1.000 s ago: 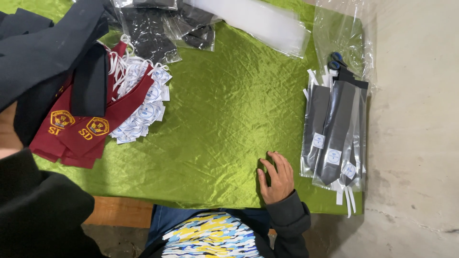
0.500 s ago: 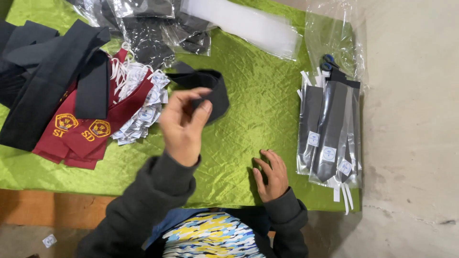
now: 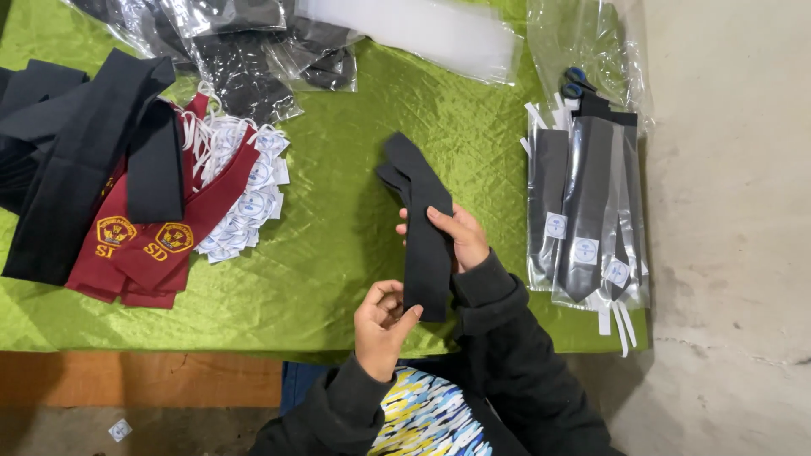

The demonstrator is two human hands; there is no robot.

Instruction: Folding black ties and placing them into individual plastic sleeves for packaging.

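1. Both hands are closed on the same dark tie (image 3: 422, 228): the left hand (image 3: 382, 325) has its grip pinched on the tie's lower end, thumb up against the cloth, and the right hand (image 3: 456, 236) clasps it around the middle, fingers wrapped across the front.
2. That tie stands lengthwise, away from the person, its far end folded over on the green cloth (image 3: 338, 211) that covers the worktop, near the middle of the near half.
3. Off to the right lies a row of bagged ties (image 3: 583, 211) in clear sleeves, each with a small white label near its tip, white straps poking out at both ends.
4. Blue-handled scissors (image 3: 576, 82) rest just beyond those bagged ties, under a loose clear bag.
5. On the left, a heap of maroon ties (image 3: 144, 245) with yellow badges lies beneath several loose black ties (image 3: 84, 160).
6. Beside that heap sits a fan of small white round labels (image 3: 245, 186).
7. Along the far edge, crumpled clear bags (image 3: 245, 59) hold more dark cloth.
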